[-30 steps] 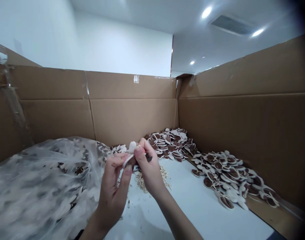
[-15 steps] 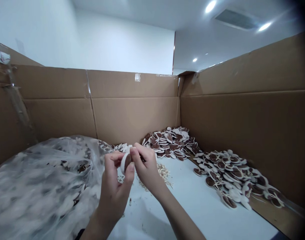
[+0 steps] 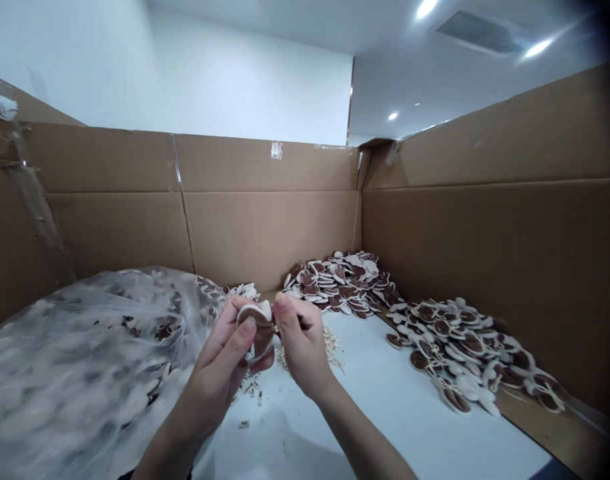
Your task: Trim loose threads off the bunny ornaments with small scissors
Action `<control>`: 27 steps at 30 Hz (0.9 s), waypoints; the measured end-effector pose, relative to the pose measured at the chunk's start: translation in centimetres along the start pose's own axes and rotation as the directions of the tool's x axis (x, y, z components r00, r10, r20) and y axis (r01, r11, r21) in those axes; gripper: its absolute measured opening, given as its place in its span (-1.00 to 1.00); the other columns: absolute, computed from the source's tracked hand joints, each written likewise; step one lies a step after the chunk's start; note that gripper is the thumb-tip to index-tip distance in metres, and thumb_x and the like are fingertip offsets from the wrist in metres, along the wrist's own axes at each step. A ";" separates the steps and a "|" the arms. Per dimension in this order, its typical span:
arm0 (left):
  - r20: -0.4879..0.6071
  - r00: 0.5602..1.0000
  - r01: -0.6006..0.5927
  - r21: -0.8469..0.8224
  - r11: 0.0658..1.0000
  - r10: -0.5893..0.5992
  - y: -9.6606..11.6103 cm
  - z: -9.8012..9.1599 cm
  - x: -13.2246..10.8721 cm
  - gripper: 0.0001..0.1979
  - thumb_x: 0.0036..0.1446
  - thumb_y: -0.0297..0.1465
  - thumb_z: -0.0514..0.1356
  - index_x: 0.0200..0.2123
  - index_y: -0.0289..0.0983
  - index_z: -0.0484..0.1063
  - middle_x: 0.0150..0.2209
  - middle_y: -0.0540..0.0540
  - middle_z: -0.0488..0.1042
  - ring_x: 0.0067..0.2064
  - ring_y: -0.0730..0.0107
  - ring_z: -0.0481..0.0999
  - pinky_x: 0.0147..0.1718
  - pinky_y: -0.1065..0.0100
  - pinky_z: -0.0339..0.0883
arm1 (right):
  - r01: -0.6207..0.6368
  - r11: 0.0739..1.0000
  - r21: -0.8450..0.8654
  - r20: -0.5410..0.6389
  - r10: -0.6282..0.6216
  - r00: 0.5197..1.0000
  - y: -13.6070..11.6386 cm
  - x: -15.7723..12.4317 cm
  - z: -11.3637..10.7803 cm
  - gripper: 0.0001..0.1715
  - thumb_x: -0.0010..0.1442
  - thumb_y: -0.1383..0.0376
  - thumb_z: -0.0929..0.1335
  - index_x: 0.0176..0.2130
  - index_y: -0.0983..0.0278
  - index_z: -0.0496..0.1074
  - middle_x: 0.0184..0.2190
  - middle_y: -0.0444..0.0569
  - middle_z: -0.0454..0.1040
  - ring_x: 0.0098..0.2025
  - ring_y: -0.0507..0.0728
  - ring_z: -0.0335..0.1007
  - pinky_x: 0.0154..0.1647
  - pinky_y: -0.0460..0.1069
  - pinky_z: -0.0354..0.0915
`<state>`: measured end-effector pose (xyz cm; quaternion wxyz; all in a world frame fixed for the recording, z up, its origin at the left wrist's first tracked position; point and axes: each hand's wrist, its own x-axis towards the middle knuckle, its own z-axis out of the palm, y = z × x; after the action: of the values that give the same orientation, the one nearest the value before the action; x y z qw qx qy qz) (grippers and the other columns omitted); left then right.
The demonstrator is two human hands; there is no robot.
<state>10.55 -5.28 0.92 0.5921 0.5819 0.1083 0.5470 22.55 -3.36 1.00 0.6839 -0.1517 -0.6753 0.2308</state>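
Observation:
A small padded fabric piece [image 3: 263,341], brown on its face and white along the edge, is held up over the white tabletop. My left hand [image 3: 229,350] is closed around it, with the thumb pressed onto the brown face. At its right edge, my right hand [image 3: 303,343] is closed in a pinch; its fingertips hide exactly what part they grip. Behind the hands is a scatter of short pale trimmings [image 3: 333,350], partly covered by my right hand.
Similar brown-and-white pieces form a pile [image 3: 345,283] at the back and another pile [image 3: 465,353] with pale strings at the right. A clear plastic bag [image 3: 85,373] of pieces fills the left. Cardboard walls [image 3: 269,227] surround the white tabletop [image 3: 385,413].
The piece has turned so its brown face shows more fully and looks folded. My left thumb has moved onto that face, and my right hand has shifted slightly right to its edge.

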 end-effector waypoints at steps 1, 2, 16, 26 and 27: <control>0.023 1.000 0.011 -0.040 0.999 -0.010 0.1 0.0 0.0 -0.82 0.25 -0.24 0.22 -0.31 -0.22 0.38 -0.47 0.07 0.16 -0.47 0.57 0.11 -0.49 0.60 0.16 | -0.008 0.999 0.051 -0.010 0.008 1.000 -0.1 -0.2 0.1 -0.46 0.40 0.10 0.18 -0.57 0.23 0.04 -0.64 -0.22 0.00 -0.59 -0.02 -0.10 -0.60 -0.08 -0.07; 0.042 0.999 0.025 -0.071 0.997 -0.022 0.1 0.0 0.0 -0.83 0.24 -0.25 0.23 -0.31 -0.22 0.40 -0.47 0.06 0.17 -0.47 0.58 0.12 -0.49 0.60 0.17 | -0.017 0.994 0.107 -0.013 0.018 1.000 -0.2 -0.5 0.2 -0.46 0.39 0.11 0.19 -0.57 0.23 0.05 -0.64 -0.22 0.00 -0.59 -0.03 -0.12 -0.60 -0.08 -0.08; -0.115 0.993 -0.043 -0.586 0.809 -0.031 -1.0 0.0 0.7 -0.83 0.18 -0.64 0.13 -0.42 -0.31 0.29 -0.53 0.09 0.15 -0.56 0.63 0.18 -0.59 0.63 0.19 | -0.300 0.645 0.702 0.017 0.406 0.914 -1.8 -0.3 1.1 -0.36 0.21 -0.06 0.36 -0.60 0.22 0.01 -0.71 -0.34 -0.16 -0.69 -0.08 -0.35 -0.73 -0.13 -0.25; -0.279 0.960 0.010 -0.074 0.997 -0.030 0.1 -0.7 2.2 -0.74 0.05 -0.31 0.35 -0.29 -0.26 0.33 -0.45 0.04 0.29 -0.48 0.54 0.21 -0.56 0.55 0.20 | -0.072 0.948 -0.308 -0.294 -0.023 0.956 -0.3 2.2 -7.9 -0.46 0.38 -0.01 0.12 -0.54 0.19 0.10 -0.61 -0.19 0.07 -0.62 -0.01 -0.06 -0.62 -0.06 -0.03; -0.292 0.955 0.036 -0.027 0.999 -0.042 0.1 -0.7 2.2 -0.70 0.00 -0.32 0.37 -0.26 -0.26 0.34 -0.41 0.01 0.32 -0.46 0.53 0.23 -0.55 0.54 0.21 | -0.149 0.879 -0.453 -0.270 0.024 0.963 0.3 2.6 -8.9 -0.48 0.39 0.01 0.09 -0.53 0.20 0.07 -0.59 -0.18 0.08 -0.60 -0.01 -0.03 -0.59 -0.06 0.00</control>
<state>10.80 -3.17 1.92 0.5865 0.4859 0.2002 0.6164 31.29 -0.85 2.68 0.6969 -0.3713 -0.6095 0.0697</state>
